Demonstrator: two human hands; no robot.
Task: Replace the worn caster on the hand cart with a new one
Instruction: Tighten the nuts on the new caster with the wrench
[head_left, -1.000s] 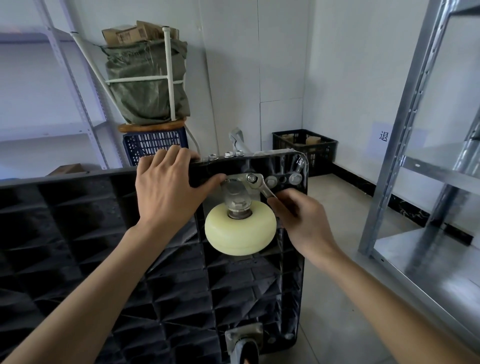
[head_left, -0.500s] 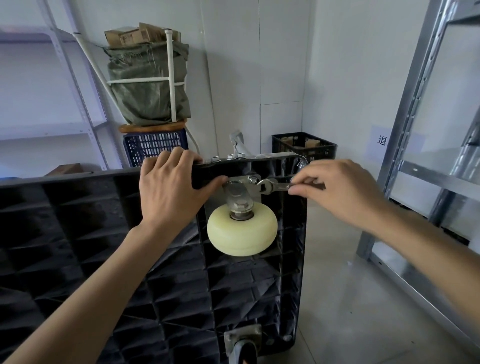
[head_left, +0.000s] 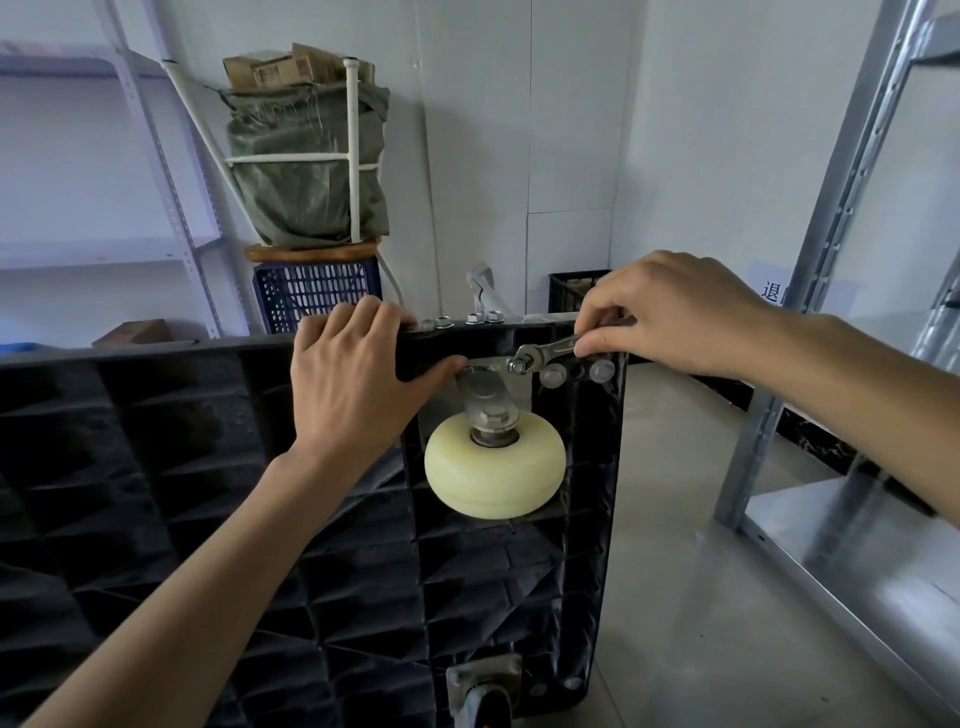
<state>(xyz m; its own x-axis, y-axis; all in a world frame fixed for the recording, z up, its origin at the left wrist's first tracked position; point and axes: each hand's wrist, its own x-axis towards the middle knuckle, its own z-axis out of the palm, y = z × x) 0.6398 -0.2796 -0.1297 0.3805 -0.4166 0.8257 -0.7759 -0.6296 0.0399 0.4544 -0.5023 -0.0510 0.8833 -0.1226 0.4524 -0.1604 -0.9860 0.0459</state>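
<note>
Fingers (head_left: 597, 340) of the right hand (head_left: 670, 317) pinched the handle of a wrench (head_left: 545, 353), whose head sat on a bolt (head_left: 518, 365) at the top of the caster's mounting plate. The wrist was bent, and the forearm reached in from the right above the floor (head_left: 691, 597). The left hand (head_left: 348, 379) lay flat with straight fingers over the top edge of the hand cart (head_left: 156, 493), thumb stretched toward the plate, and held nothing. The cart stood on its side, ribbed black underside facing the camera. The cream caster (head_left: 494, 467) hung just below the plate, near the cart's right edge. A second, grey caster (head_left: 483, 691) sat at the lower edge. Bare floor lay to the right, between the cart and a metal shelf rack (head_left: 831, 364).
</note>
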